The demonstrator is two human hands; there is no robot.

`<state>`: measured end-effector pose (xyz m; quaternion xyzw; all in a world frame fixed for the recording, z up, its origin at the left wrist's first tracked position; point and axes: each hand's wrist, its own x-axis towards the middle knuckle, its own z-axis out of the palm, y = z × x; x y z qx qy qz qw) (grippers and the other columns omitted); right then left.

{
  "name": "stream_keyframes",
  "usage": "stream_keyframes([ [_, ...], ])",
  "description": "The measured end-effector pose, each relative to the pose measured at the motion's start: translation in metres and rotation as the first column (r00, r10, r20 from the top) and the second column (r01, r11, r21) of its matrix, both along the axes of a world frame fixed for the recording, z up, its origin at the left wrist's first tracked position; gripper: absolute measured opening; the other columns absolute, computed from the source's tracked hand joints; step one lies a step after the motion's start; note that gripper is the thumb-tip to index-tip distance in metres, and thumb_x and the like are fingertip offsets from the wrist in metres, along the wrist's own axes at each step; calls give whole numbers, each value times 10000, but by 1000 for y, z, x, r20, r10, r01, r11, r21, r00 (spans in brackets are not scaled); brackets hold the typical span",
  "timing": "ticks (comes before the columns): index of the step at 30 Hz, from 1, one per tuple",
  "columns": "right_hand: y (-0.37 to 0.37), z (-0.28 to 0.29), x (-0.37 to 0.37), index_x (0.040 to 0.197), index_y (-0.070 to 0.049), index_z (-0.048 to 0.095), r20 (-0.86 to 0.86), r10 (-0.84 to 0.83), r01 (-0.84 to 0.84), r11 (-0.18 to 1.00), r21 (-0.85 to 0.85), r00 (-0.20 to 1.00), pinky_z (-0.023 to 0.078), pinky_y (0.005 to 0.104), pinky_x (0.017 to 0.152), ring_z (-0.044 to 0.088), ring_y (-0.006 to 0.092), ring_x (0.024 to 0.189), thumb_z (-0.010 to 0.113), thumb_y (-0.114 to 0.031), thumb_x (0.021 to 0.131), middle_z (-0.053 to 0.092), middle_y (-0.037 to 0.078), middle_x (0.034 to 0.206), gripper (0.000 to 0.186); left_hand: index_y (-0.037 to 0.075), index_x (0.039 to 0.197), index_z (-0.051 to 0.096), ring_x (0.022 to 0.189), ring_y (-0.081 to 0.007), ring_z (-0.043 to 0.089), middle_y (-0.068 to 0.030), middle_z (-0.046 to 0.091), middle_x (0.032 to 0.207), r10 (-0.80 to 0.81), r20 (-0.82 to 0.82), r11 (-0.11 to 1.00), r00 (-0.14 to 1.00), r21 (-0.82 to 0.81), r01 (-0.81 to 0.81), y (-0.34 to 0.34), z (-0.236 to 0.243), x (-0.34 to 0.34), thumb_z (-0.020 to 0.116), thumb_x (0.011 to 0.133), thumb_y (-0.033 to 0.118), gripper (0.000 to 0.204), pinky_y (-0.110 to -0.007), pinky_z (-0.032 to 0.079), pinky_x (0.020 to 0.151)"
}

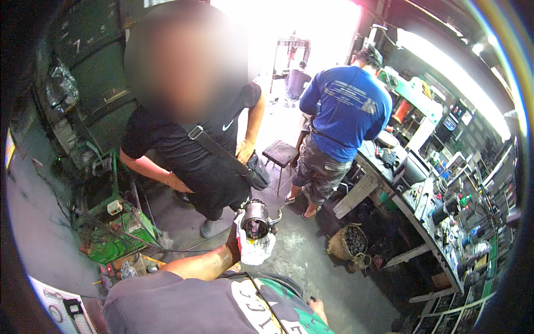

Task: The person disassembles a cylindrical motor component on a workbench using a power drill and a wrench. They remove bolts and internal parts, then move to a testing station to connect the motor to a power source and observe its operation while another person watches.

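Note:
My left hand [233,247] comes in from the lower left and is closed round a round metal housing [255,212]. The housing's dark, hollow mouth faces me, and a curved side pipe [275,220] sticks out to its right. White crumpled cloth or plastic [257,250] lies under the housing, against my palm. Low in the picture, my right hand [317,308] hangs beside my body, mostly hidden by my shirt; its fingers are too small and dim to read. A person in a black T-shirt [206,150] stands facing me, just beyond the housing.
A person in a blue shirt [350,108] works at the cluttered bench [409,209] on the right. Woven baskets [337,245] with dark scraps stand beneath it. A stool [280,153] stands beyond. Green equipment [125,236] and cables lie at left. Another person [297,83] is far back.

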<state>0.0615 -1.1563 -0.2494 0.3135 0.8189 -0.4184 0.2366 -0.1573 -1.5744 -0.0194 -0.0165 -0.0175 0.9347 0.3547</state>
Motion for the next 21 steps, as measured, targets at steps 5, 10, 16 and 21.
stream_keyframes([
  [5, 9, -2, -35, 1550, -53, 597, 12, -194, 193, 962, -194, 981, 602, 384, 708, 749, 227, 843, 694, -138, 977, 792, 143, 1061, 587, 32, 1439, 580, 1086, -434, 724, -287, 693, 1291, -38, 104, 999, 994, 15, 37, 2, 7, 5, 571, 885, 885, 1018, -598, 610, 963],
  [10, 33, -33, 16, 1242, -38, 762, 219, -178, 185, 983, -11, 959, 582, 401, 613, 733, 213, 715, 721, -285, 970, 780, 123, 892, 369, 55, 1417, 596, 990, -398, 752, -249, 724, 1207, -10, -94, 990, 996, -138, -3, -2, 13, 2, 509, 929, 880, 963, -562, 640, 885],
  [16, 45, -47, 90, 1005, -39, 754, 315, -107, 141, 986, -89, 943, 570, 420, 579, 734, 243, 668, 705, -281, 977, 762, 123, 853, 248, 61, 1485, 557, 1035, -372, 756, -231, 732, 1224, 7, -154, 988, 988, -149, -31, -9, 13, 17, 512, 874, 955, 1084, -561, 636, 916],
  [21, 54, -47, 78, 1051, -39, 740, 336, -139, 191, 973, -128, 932, 565, 419, 556, 733, 249, 660, 693, -256, 988, 758, 122, 859, 231, 26, 1508, 535, 1096, -368, 740, -212, 722, 1267, 139, -2, 976, 990, -168, -137, 4, 3, 28, 551, 889, 907, 1076, -539, 619, 968],
])
